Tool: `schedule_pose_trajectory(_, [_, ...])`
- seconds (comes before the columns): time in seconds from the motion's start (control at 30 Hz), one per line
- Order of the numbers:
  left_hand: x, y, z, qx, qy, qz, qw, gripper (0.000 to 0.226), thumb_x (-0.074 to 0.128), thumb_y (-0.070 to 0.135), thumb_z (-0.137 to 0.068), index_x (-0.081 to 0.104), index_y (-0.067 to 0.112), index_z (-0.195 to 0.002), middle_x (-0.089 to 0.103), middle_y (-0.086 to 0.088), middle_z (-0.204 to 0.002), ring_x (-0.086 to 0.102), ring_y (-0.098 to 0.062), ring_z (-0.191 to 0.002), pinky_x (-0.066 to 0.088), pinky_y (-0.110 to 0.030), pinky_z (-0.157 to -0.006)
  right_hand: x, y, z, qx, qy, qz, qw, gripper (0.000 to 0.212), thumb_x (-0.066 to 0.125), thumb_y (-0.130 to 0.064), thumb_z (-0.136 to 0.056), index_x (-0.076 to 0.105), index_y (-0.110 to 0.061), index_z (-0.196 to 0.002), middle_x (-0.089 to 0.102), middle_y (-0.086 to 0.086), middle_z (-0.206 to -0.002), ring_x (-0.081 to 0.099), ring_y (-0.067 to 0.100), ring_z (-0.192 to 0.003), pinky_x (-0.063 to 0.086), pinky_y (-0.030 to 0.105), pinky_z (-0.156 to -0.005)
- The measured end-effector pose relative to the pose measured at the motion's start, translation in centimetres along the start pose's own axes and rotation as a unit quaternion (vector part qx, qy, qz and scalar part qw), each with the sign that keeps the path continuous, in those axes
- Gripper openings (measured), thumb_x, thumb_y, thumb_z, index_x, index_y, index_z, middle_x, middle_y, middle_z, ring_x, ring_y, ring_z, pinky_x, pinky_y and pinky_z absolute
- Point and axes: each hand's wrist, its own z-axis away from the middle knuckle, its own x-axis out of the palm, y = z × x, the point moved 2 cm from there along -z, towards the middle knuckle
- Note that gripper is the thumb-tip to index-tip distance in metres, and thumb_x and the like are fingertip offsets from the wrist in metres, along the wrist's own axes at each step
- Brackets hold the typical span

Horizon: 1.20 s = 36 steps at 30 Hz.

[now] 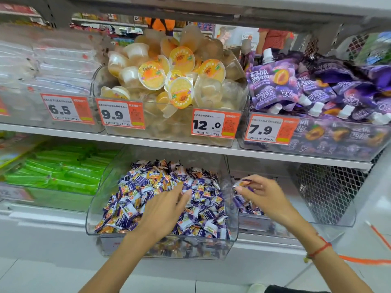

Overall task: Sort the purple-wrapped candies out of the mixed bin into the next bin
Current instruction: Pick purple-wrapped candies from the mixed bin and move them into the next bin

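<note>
We found the mixed bin (pixel 229 235), a clear plastic tub on the lower shelf, heaped with small purple, white and orange wrapped candies (pixel 203 210). The left hand (pixel 163 210) lay on top of that heap, palm down, fingers straight and slightly spread, touching the wrappers without closing on any that we could see. The right hand (pixel 264 193) was over the next bin (pixel 347 218), the clear tub just to the right of the mixed one, and its thumb and fingertips pinched a purple-wrapped candy (pixel 243 183) held above that bin's floor. A small pile of sorted purple candies (pixel 246 205) already lay at the near left of the next bin, under the hand. A red string bracelet (pixel 319 248) circled the right wrist.

Left of the mixed bin sat a tub of green packets (pixel 63 172). On the upper shelf, far from us, we saw a bin of yellow-lidded jelly cups (pixel 169 81), purple drink pouches (pixel 296 85) to its right, and orange price tags reading 6.5 (pixel 67 108), 9.9 (pixel 120 114), 12.0 (pixel 215 123) and 7.9 (pixel 270 130). A wire mesh panel (pixel 330 187) stood behind the right bin.
</note>
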Motion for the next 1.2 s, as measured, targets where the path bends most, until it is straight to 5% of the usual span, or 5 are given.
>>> schedule_pose_trajectory(0.37, [4.9,11.4,-6.9,0.098,-0.016,0.059,0.993,0.038,0.055,0.039,-0.094,0.049,0.025,-0.128,0.054,0.006,-0.116,0.051,-0.015,-0.108,0.044,-0.029,-0.082,-5.1,4.3,-4.0,0.047,0.024,0.294,0.954,0.062,0.077,-0.022,-0.078,0.051,-0.018,-0.134,0.06,0.008,-0.128,0.058,0.027,-0.114,0.047,0.044,-0.095])
schedule_pose_trajectory(0.67, [1.8,0.4,0.1,0.054,0.105,-0.012,0.993,0.04,0.06,0.027,-0.092,0.053,0.031,-0.131,0.053,0.015,-0.132,0.049,-0.007,-0.123,0.035,-0.028,-0.104,-1.4,1.9,1.7,-0.085,0.035,0.217,0.972,0.027,0.07,-0.012,-0.084,0.07,-0.031,-0.104,0.064,-0.021,-0.096,0.059,-0.002,-0.086,0.05,0.021,-0.079])
schedule_pose_trajectory(0.83, [-0.5,-5.9,3.2,0.001,-0.021,-0.113,0.993,0.059,0.056,0.041,-0.092,0.032,0.034,-0.146,0.02,0.01,-0.154,0.021,-0.021,-0.144,0.024,-0.043,-0.114,4.8,-1.8,0.7,-0.104,-0.113,0.274,0.95,0.042,0.064,-0.028,-0.09,0.055,-0.028,-0.131,0.06,-0.005,-0.125,0.059,0.011,-0.106,0.048,0.03,-0.093])
schedule_pose_trajectory(1.0, [-0.1,-9.0,3.8,0.005,-0.109,-0.127,0.986,0.057,0.009,0.062,-0.087,0.005,0.049,-0.142,-0.005,0.017,-0.155,-0.017,-0.008,-0.141,-0.006,-0.031,-0.113,10.6,0.1,-1.8,0.011,-0.313,0.46,0.831,0.084,0.057,-0.041,-0.093,-0.001,-0.027,-0.153,0.032,0.02,-0.147,0.043,0.036,-0.127,0.041,0.046,-0.101])
schedule_pose_trajectory(1.2, [0.3,-8.8,1.8,0.036,-0.063,-0.105,0.992,0.043,0.034,0.043,-0.101,0.03,0.042,-0.144,0.02,0.017,-0.154,0.007,-0.009,-0.145,0.002,-0.032,-0.117,12.9,-0.6,-4.9,-0.032,-0.272,0.47,0.839,0.074,0.077,-0.028,-0.079,0.041,-0.013,-0.142,0.051,0.011,-0.134,0.049,0.031,-0.124,0.044,0.043,-0.1])
